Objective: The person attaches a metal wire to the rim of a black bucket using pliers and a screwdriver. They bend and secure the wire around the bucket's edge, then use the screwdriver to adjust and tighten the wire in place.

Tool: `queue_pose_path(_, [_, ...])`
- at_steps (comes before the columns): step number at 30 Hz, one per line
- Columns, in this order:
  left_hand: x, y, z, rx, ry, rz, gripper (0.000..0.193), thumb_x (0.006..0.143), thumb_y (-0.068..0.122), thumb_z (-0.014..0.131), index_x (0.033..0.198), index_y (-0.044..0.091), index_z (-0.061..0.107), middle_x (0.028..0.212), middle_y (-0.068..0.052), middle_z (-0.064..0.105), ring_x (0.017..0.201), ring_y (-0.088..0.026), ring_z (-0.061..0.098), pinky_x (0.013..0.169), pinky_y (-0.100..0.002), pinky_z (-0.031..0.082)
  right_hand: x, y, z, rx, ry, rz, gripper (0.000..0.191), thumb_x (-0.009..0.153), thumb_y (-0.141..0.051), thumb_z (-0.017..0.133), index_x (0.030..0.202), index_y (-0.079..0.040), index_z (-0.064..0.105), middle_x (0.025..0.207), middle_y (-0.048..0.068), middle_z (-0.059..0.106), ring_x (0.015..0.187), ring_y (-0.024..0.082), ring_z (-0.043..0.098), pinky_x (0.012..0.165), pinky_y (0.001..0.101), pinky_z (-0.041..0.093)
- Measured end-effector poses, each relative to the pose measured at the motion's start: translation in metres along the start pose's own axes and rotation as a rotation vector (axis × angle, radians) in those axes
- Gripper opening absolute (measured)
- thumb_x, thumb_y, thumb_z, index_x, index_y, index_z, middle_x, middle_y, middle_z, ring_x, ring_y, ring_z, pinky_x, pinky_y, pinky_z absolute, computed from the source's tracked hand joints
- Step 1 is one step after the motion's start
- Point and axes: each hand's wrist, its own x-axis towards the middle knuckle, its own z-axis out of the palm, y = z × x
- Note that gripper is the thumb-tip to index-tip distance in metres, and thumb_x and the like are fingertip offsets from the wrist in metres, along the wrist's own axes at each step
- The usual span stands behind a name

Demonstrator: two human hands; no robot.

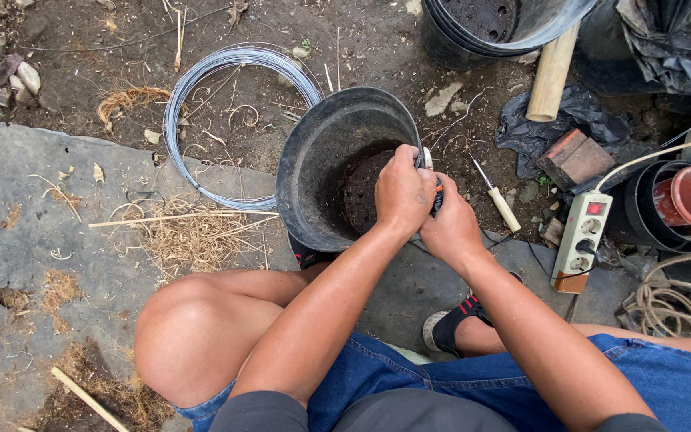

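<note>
Both hands closed at the rim of the tilted black bucket [337,160] on the ground: left hand [404,192] gripping the rim, right hand [451,228] clasping a small red-handled tool [437,192]; rim work seemingly underway, next calls for steady bracing.

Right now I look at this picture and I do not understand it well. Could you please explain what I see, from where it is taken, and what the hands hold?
There is one picture, taken by a camera worn on a person's head, looking down at their own knees and arms. There is no machine. The person sits low on the ground. The left hand and right hand meet at the rim of a black plastic pot and together grip a small tool, mostly hidden. Around lie a coil of grey wire, a screwdriver, a white power strip, a brick, a wooden handle and dry straw.
</note>
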Motion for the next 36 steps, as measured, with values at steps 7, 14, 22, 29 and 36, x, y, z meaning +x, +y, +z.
queue_pose_path(7, [0.002, -0.003, 0.003, -0.013, 0.019, 0.008, 0.027, 0.084, 0.014, 0.061, 0.108, 0.003, 0.065, 0.099, -0.02, 0.072, 0.096, -0.041, 0.069, 0.084, -0.051, 0.052, 0.008, 0.004, 0.002, 0.044, -0.055, 0.111, 0.038, 0.082, -0.028, 0.074, 0.109, -0.003, 0.065, 0.103, 0.025, 0.073, 0.102, 0.041, 0.071, 0.088, 0.048, 0.053])
queue_pose_path(14, [0.006, -0.006, 0.001, -0.019, 0.04, 0.011, 0.025, 0.083, 0.015, 0.062, 0.105, 0.004, 0.066, 0.094, -0.02, 0.073, 0.091, -0.041, 0.07, 0.081, -0.051, 0.053, 0.015, 0.004, 0.002, 0.034, 0.011, 0.055, 0.029, 0.087, -0.028, 0.072, 0.101, -0.002, 0.067, 0.097, 0.026, 0.072, 0.098, 0.044, 0.069, 0.082, 0.0486, 0.053])
queue_pose_path(22, [0.008, -0.004, -0.016, -0.106, 0.034, -0.012, 0.021, 0.084, 0.012, 0.06, 0.101, 0.003, 0.069, 0.088, -0.018, 0.075, 0.084, -0.035, 0.075, 0.079, -0.044, 0.056, 0.022, 0.001, -0.009, 0.004, -0.027, -0.031, 0.019, 0.078, -0.011, 0.067, 0.095, -0.002, 0.066, 0.085, 0.024, 0.071, 0.083, 0.042, 0.069, 0.074, 0.0475, 0.053])
queue_pose_path(29, [0.003, 0.012, -0.032, -0.149, -0.064, -0.103, 0.027, 0.086, 0.01, 0.054, 0.107, 0.006, 0.07, 0.086, -0.017, 0.076, 0.078, -0.032, 0.078, 0.078, -0.041, 0.058, 0.022, 0.005, -0.013, 0.51, -0.375, 0.192, 0.014, 0.075, -0.004, 0.059, 0.088, 0.002, 0.059, 0.064, 0.012, 0.056, 0.055, 0.025, 0.054, 0.054, 0.0447, 0.046])
queue_pose_path(36, [0.005, 0.009, -0.03, 0.008, 0.042, 0.039, 0.028, 0.085, 0.009, 0.057, 0.107, 0.006, 0.074, 0.09, -0.021, 0.074, 0.089, -0.04, 0.072, 0.082, -0.048, 0.054, 0.027, 0.0, -0.024, -0.3, 0.001, -0.104, 0.033, 0.077, -0.02, 0.074, 0.096, 0.003, 0.061, 0.088, 0.027, 0.068, 0.084, 0.046, 0.067, 0.076, 0.0528, 0.053])
